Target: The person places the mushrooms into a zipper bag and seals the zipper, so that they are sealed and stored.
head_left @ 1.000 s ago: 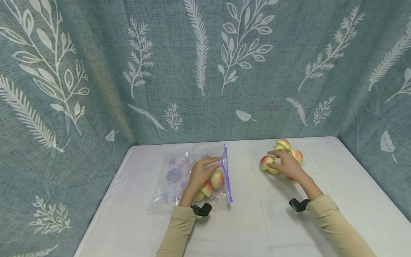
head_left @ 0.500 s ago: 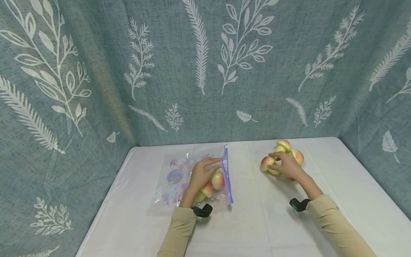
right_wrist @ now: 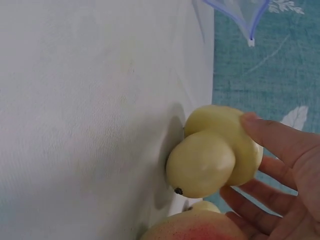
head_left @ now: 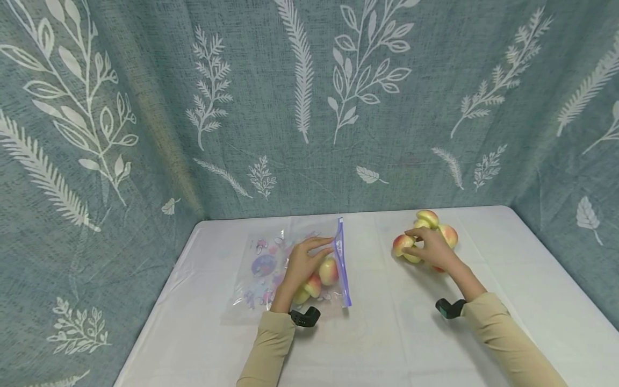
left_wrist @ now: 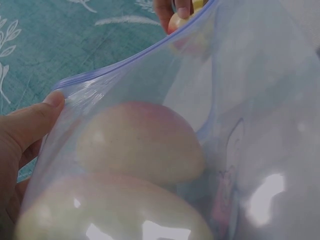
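A clear zip bag (head_left: pixel 263 290) with a purple zip edge lies on the left of the table. Inside it are several yellow-red mangoes (head_left: pixel 329 271), large in the left wrist view (left_wrist: pixel 142 142). My left hand (head_left: pixel 302 263) pinches the bag by its mouth, thumb (left_wrist: pixel 54 98) on the near side and fingers behind the film. At the right, my right hand (head_left: pixel 432 250) grips a mango (right_wrist: pixel 215 117) at the pile's left side, thumb on one side and fingers on the other. A yellow mango (right_wrist: pixel 200 165) with a dark stem tip lies against it.
More mangoes (head_left: pixel 448 235) sit around my right hand, one stacked at the back (head_left: pixel 427 217). The table (head_left: pixel 372 344) has a white cloth. A patterned blue-green curtain (head_left: pixel 271 107) hangs behind and at both sides. Black cameras (head_left: pixel 306 317) are on both wrists.
Hardly anything differs. Both hands stay in place at the bag and the mango; the whole head view has shifted very slightly.
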A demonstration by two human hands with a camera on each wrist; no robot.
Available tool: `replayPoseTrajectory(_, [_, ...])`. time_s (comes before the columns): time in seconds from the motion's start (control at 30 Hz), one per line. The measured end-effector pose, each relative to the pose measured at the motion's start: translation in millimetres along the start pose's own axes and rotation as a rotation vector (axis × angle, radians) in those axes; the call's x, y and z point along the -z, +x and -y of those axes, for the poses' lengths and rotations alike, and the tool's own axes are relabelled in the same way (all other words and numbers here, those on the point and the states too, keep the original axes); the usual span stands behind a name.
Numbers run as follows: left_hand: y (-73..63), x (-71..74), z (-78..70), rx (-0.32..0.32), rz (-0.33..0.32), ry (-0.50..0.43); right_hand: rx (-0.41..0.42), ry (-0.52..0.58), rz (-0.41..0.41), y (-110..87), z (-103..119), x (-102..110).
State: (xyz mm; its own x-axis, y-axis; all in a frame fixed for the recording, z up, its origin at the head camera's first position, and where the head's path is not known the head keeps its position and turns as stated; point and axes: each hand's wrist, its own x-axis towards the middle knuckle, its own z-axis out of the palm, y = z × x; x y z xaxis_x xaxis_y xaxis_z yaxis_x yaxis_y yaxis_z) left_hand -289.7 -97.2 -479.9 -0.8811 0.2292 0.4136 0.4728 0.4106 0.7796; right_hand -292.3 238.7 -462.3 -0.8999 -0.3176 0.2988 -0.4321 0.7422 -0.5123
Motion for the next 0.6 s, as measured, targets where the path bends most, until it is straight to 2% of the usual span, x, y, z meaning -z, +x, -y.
replayPoseTrajectory(0.2, [1.0, -0.3, 0.0, -0.003, 0.0, 0.005, -0.024, 0.035, -0.016, 1.8, 2, -4])
replayPoseTrajectory(0.43, [1.7, -0.6, 0.8, -0.024, -0.005, 0.0, 0.021, 0.09, -0.066, 1.7, 7, -7])
replayPoseTrajectory(0.6, [2.2, -0.8, 0.8, -0.008, -0.006, 0.005, -0.014, 0.102, -0.043, 4.6, 11, -10])
